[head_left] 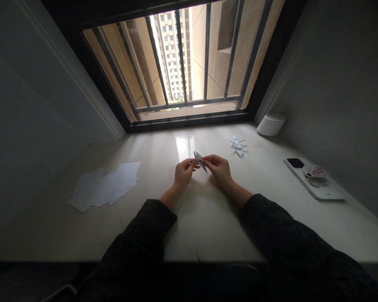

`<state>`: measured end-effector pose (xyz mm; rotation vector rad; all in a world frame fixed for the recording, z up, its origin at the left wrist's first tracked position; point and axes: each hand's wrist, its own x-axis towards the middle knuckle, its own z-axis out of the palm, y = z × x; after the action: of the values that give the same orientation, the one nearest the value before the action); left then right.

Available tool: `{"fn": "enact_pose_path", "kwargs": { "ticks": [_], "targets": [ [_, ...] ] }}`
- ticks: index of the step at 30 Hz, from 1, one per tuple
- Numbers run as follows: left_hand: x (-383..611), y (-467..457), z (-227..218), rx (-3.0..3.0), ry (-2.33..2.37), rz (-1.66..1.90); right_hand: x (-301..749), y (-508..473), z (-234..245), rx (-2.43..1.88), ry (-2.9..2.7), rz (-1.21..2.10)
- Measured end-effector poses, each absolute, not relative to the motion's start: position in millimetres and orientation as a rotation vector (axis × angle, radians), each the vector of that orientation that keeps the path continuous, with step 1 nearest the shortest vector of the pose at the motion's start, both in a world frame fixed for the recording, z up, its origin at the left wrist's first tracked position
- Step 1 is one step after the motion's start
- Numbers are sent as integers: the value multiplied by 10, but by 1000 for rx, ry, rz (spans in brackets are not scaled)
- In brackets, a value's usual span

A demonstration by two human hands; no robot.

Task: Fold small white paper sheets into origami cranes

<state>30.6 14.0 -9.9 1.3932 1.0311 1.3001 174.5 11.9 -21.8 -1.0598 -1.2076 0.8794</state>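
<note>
Spanning the bottom of the frame: my dark sleeves (135, 235), forearms laid out over the table (204, 226). Hazard: a cuff swung wide could drag whatever lies beside it.

Sheets (105, 184), white, loose, overlapping, left of the frame. Hazard: a sweep of my left elbow, or a draught if the window opens, could scatter them.

Phone (310, 184), lying flat, right of the frame, a round grip (315, 171) on its back. Hazard: slight; well apart from my arm.

Left hand (183, 173), centre of the frame: thumb and fingertips pinched together on the piece.

Right hand (219, 168), just beside it: thumb and forefinger likewise clamped on the piece.

Piece (197, 155), pale folded paper, pointed, held between both hands at the frame's centre. Hazards, in my judgement: a tear at a narrow point, if the two hands pull unevenly; a crooked crease, if the layers slip under a thumb; crushing, if I squeeze hard.

Figures (237, 147), folded paper, upper right of centre, close together; exact number unclear. Hazard: flattening, should my right hand land there.

Pot (271, 125), white, beyond them.

Window (189, 122), barred, top of the frame.
</note>
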Motion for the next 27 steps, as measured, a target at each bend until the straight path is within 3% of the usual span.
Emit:
{"fn": "enact_pose_path", "kwargs": {
  "ticks": [17,27],
  "targets": [
    [286,118,-61,1473,1121,1350,1720,80,-177,-959,-1214,1045],
    [288,143,-61,1301,1107,1430,1742,115,-206,-1096,-1324,909]
  ]
}}
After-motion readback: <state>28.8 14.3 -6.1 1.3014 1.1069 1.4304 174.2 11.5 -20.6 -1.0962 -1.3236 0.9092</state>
